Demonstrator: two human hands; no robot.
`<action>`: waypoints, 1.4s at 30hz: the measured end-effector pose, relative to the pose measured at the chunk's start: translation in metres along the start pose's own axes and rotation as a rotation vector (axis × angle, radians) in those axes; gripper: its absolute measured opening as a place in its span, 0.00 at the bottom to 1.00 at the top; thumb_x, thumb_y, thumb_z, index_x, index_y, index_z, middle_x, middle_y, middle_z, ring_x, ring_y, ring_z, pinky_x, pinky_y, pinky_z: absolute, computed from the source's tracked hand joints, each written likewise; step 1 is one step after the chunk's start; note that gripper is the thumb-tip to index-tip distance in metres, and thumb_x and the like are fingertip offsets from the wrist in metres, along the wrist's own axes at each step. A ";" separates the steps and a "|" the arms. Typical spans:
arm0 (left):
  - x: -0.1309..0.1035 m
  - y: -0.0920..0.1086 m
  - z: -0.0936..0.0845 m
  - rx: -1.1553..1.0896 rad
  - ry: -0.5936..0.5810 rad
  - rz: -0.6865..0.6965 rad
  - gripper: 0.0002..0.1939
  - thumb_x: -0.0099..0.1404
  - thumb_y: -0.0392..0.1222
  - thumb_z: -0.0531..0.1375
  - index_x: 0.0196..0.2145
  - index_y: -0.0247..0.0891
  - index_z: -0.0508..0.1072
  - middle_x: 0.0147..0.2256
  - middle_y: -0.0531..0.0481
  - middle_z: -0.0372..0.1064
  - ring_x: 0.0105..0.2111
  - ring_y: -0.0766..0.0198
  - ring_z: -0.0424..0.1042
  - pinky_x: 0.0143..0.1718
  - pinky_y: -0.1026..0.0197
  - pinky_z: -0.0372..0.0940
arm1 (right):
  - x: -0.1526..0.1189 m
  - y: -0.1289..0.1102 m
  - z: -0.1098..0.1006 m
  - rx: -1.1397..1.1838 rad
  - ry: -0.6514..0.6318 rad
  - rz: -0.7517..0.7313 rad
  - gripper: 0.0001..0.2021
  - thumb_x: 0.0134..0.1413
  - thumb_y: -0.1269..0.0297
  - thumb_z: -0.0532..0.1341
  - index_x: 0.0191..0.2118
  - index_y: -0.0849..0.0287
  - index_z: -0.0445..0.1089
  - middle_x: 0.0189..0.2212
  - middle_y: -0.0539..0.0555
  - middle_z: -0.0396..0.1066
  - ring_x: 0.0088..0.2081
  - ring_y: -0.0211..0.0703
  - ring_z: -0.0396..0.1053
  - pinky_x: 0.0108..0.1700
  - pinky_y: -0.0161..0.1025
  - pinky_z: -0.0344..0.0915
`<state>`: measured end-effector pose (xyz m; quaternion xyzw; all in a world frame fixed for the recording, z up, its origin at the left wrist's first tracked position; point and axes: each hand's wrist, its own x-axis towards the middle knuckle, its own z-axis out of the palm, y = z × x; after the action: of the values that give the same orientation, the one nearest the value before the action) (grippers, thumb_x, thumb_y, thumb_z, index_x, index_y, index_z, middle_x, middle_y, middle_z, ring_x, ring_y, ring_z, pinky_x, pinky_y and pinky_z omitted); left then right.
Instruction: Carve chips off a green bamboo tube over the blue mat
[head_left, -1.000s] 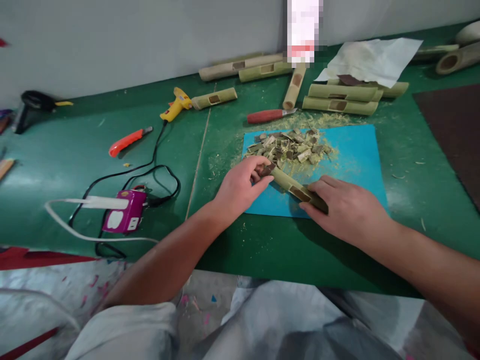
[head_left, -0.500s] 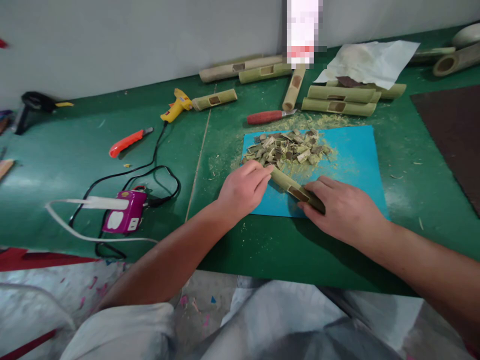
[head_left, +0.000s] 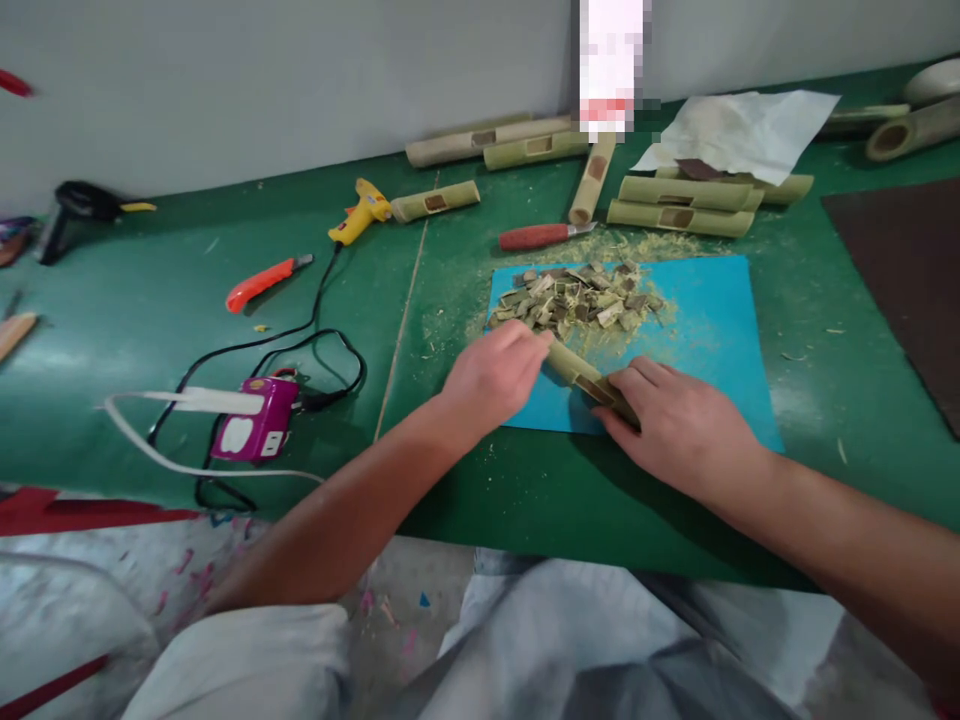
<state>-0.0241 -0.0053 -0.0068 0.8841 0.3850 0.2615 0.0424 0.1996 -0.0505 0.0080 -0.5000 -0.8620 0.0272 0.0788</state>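
Note:
A green bamboo tube (head_left: 571, 368) with a cut opening slants over the front of a blue sheet (head_left: 712, 340). My left hand (head_left: 499, 375) pinches its far left end, the fingertips pressed together there. Around its near right end my right hand (head_left: 675, 415) is closed, thumb below and fingers above. The cut opening lies just beside my right fingers and faces partly toward me. Behind the tube, a heap of bamboo chips and shavings (head_left: 581, 298) covers the back left of the sheet.
A red-handled knife (head_left: 534, 237) lies behind the sheet, near more cut bamboo tubes (head_left: 679, 217). To the left are an orange cutter (head_left: 259, 285), a yellow glue gun (head_left: 361, 212) and a purple power adapter (head_left: 256, 420) with cables. A dark mat (head_left: 900, 270) is at right.
The tube has turned slightly about its length, so its opening shows narrower. My right hand has shifted a little to the left along with it. Both hands keep their hold.

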 end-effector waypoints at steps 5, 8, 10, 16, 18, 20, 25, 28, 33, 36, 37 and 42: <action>-0.001 0.003 -0.002 0.036 -0.062 0.006 0.12 0.73 0.37 0.50 0.43 0.33 0.73 0.34 0.46 0.69 0.34 0.64 0.71 0.38 0.62 0.69 | 0.001 -0.003 0.001 -0.029 0.019 -0.022 0.09 0.60 0.62 0.57 0.34 0.60 0.70 0.30 0.56 0.69 0.31 0.44 0.64 0.31 0.40 0.53; -0.002 0.003 -0.004 0.042 -0.031 -0.009 0.13 0.74 0.37 0.49 0.44 0.33 0.73 0.34 0.45 0.69 0.35 0.63 0.71 0.39 0.60 0.69 | 0.001 -0.004 0.000 -0.041 0.023 -0.027 0.09 0.61 0.61 0.57 0.34 0.60 0.70 0.30 0.56 0.69 0.31 0.44 0.64 0.31 0.40 0.53; -0.002 0.002 -0.004 0.049 -0.040 -0.015 0.13 0.74 0.37 0.49 0.43 0.32 0.73 0.34 0.44 0.69 0.35 0.63 0.71 0.39 0.60 0.69 | 0.001 -0.004 0.000 -0.047 0.028 -0.031 0.09 0.61 0.62 0.57 0.34 0.60 0.69 0.30 0.56 0.69 0.31 0.44 0.65 0.31 0.40 0.53; -0.001 0.002 -0.003 0.076 -0.058 -0.012 0.14 0.74 0.38 0.48 0.46 0.34 0.72 0.34 0.46 0.69 0.35 0.64 0.71 0.39 0.61 0.69 | 0.001 -0.004 0.000 -0.042 0.002 -0.022 0.09 0.61 0.61 0.57 0.34 0.60 0.69 0.31 0.56 0.69 0.32 0.45 0.65 0.31 0.40 0.53; -0.001 0.002 -0.003 0.088 -0.081 0.003 0.14 0.74 0.38 0.48 0.46 0.34 0.73 0.33 0.47 0.69 0.34 0.64 0.70 0.38 0.62 0.69 | 0.002 -0.004 0.000 -0.042 -0.002 -0.028 0.08 0.61 0.61 0.57 0.35 0.60 0.69 0.31 0.56 0.69 0.32 0.46 0.65 0.31 0.40 0.53; -0.001 0.002 -0.003 0.085 -0.073 0.013 0.14 0.74 0.38 0.48 0.45 0.34 0.73 0.33 0.47 0.69 0.34 0.64 0.71 0.38 0.62 0.69 | 0.001 -0.004 0.000 -0.045 0.006 -0.026 0.09 0.61 0.61 0.57 0.35 0.60 0.69 0.31 0.56 0.69 0.32 0.46 0.65 0.32 0.40 0.53; -0.001 0.001 -0.004 0.057 -0.095 0.001 0.15 0.74 0.39 0.48 0.46 0.32 0.73 0.33 0.45 0.69 0.33 0.63 0.70 0.37 0.61 0.69 | 0.002 -0.004 0.000 -0.052 0.023 -0.038 0.09 0.60 0.61 0.58 0.34 0.61 0.69 0.30 0.56 0.69 0.32 0.45 0.65 0.32 0.40 0.53; -0.002 0.002 -0.004 0.058 -0.090 -0.001 0.15 0.74 0.39 0.48 0.46 0.33 0.73 0.33 0.46 0.68 0.34 0.63 0.70 0.38 0.61 0.69 | 0.002 -0.005 0.000 -0.046 0.012 -0.025 0.09 0.61 0.61 0.57 0.34 0.61 0.69 0.31 0.56 0.69 0.32 0.45 0.64 0.31 0.40 0.53; -0.001 -0.002 -0.005 0.038 -0.102 -0.004 0.15 0.74 0.38 0.48 0.46 0.34 0.73 0.32 0.47 0.68 0.33 0.64 0.70 0.37 0.62 0.69 | 0.002 -0.004 0.000 -0.040 0.001 -0.024 0.09 0.61 0.61 0.57 0.35 0.60 0.69 0.31 0.56 0.69 0.32 0.45 0.64 0.32 0.40 0.53; -0.002 -0.009 -0.007 0.107 -0.043 -0.030 0.13 0.73 0.38 0.50 0.46 0.34 0.73 0.34 0.46 0.69 0.35 0.62 0.71 0.39 0.60 0.70 | 0.001 -0.004 0.001 -0.052 0.008 -0.017 0.09 0.61 0.61 0.57 0.34 0.60 0.69 0.31 0.56 0.69 0.31 0.44 0.64 0.31 0.40 0.52; -0.003 -0.011 -0.007 0.128 -0.037 -0.034 0.13 0.73 0.38 0.50 0.47 0.34 0.72 0.34 0.46 0.70 0.35 0.63 0.71 0.39 0.60 0.70 | 0.001 -0.004 0.001 -0.054 0.011 -0.019 0.09 0.61 0.61 0.58 0.34 0.60 0.68 0.31 0.55 0.69 0.31 0.44 0.64 0.31 0.40 0.52; -0.004 -0.009 -0.007 0.105 0.020 0.042 0.12 0.73 0.36 0.51 0.47 0.34 0.73 0.37 0.45 0.73 0.37 0.64 0.73 0.41 0.62 0.70 | -0.001 -0.003 0.002 -0.040 0.008 -0.014 0.09 0.61 0.60 0.57 0.34 0.60 0.68 0.31 0.55 0.69 0.30 0.43 0.64 0.31 0.40 0.52</action>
<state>-0.0357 -0.0029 -0.0045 0.8904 0.3798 0.2505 -0.0136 0.1971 -0.0525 0.0064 -0.4955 -0.8656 0.0076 0.0724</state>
